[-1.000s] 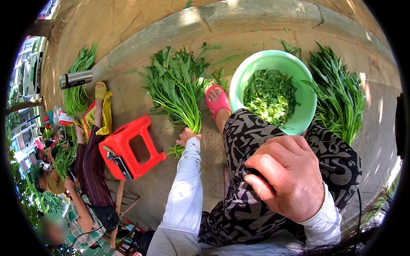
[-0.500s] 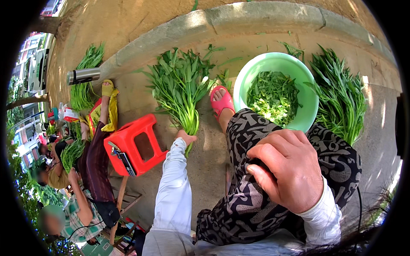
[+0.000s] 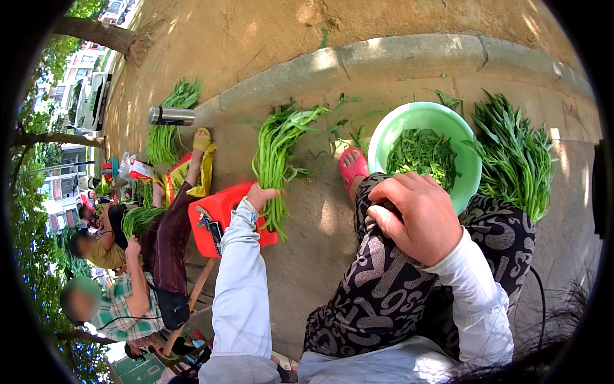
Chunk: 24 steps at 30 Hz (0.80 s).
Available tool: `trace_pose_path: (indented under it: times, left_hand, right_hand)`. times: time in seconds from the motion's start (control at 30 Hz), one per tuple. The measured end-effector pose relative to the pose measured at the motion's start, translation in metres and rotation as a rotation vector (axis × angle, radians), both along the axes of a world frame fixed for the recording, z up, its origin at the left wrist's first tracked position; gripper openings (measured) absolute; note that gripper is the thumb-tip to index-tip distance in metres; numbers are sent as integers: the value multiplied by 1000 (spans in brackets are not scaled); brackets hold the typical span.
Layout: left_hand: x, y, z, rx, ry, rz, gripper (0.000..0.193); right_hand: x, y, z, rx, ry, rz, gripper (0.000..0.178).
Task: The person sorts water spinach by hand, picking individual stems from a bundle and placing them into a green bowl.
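A bunch of water spinach (image 3: 274, 157), long pale-green stems with narrow leaves, stands nearly upright in my left hand (image 3: 261, 194), which is wrapped round its lower stems in front of a red plastic stool (image 3: 227, 197). My right hand (image 3: 419, 221) hovers over or rests on my patterned trouser knee, fingers curled and thumb drawn in; anything inside it is hidden. Just beyond that hand stands a light-green basin (image 3: 377, 144) with picked leaves and short stem pieces (image 3: 419, 153) in it.
More leafy greens (image 3: 515, 160) lie right of the basin. A stone kerb (image 3: 416, 61) curves across the back. At the left are a steel flask (image 3: 171, 116), another bundle of greens (image 3: 163, 146), a yellow bag (image 3: 204, 173), and a seated person in a checked shirt (image 3: 131, 307) holding greens.
My left hand has raised the bunch off the ground and drawn it left, toward the red stool. The view has shifted somewhat; my right hand stays curled above the knee.
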State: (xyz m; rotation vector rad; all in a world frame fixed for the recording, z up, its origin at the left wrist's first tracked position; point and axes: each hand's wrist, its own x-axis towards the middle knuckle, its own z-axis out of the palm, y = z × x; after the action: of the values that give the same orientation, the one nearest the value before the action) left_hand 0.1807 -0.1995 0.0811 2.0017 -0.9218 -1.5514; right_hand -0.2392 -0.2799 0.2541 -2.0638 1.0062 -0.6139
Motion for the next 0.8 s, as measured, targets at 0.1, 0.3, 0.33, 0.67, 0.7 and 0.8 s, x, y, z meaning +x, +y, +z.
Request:
trace_pose_path:
  times: [0.1, 0.3, 0.33, 0.67, 0.7, 0.8]
  left_hand:
    - [-14, -31, 52, -201, 145, 89, 39]
    - [-89, -111, 151, -525, 506, 135, 38]
    - [-107, -122, 166, -559, 556, 111, 38]
    - [-311, -125, 230, -601, 603, -25, 36]
    - [-321, -117, 224, -611, 612, -9, 34]
    - [-341, -96, 207, -554, 654, 36, 35]
  right_hand:
    - [-3, 3, -9, 26, -101, -45, 13]
    - [-16, 1, -12, 227, -351, -148, 16]
    - [-18, -1, -10, 168, -367, -195, 17]
    - [-60, -24, 10, 21, -547, -321, 72]
    - [-62, -22, 18, 169, -658, -235, 82]
    - [-66, -13, 14, 228, -672, -165, 94]
